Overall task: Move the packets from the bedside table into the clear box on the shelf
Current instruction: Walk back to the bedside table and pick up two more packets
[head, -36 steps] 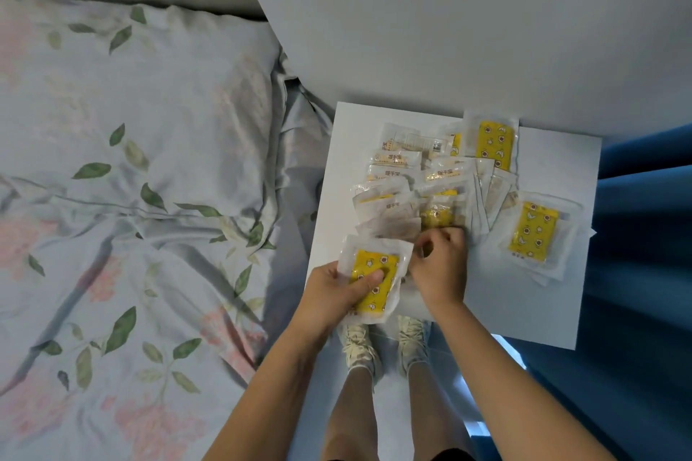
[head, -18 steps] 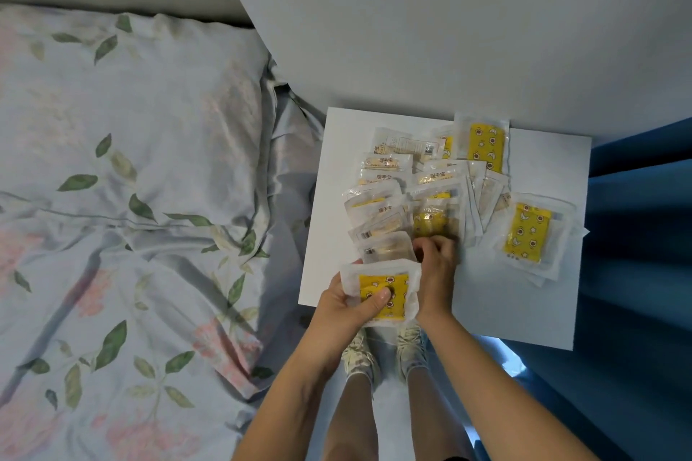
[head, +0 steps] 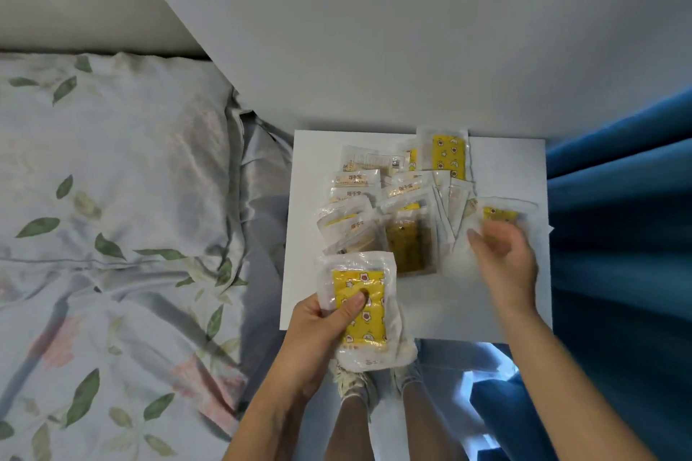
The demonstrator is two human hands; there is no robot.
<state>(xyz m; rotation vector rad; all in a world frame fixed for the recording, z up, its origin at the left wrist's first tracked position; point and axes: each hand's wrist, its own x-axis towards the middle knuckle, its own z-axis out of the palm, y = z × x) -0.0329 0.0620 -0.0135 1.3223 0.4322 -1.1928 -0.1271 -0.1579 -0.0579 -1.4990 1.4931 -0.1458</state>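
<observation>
- At the bottom of the frame two bare legs and pale shoes point(head: 354, 384) showed, partly covered by the held packets and the forearms.
- The left hand point(head: 318, 333) gripped a small stack of packets point(head: 361, 307) at the lower centre, thumb pressed on the yellow face of the top one; how many lay beneath could not be counted.
- The right hand point(head: 503, 254), blurred by motion, hovered at the right side of the worktop point(head: 486, 307) with fingers loosely spread; whether it touched anything could not be told.
- Beneath its fingertips lay a yellow packet point(head: 500, 213), mostly hidden by the hand.
- The loose pile of packets point(head: 393, 206) covered the middle of the white worktop, overlapping so that their edges and print were hard to read.
- One more yellow-faced packet point(head: 447, 153) lay at the far edge, against the wall.
- The bed point(head: 112, 217) with floral cover filled the left, cut off by the frame; a blue curtain point(head: 618, 236) filled the right.
</observation>
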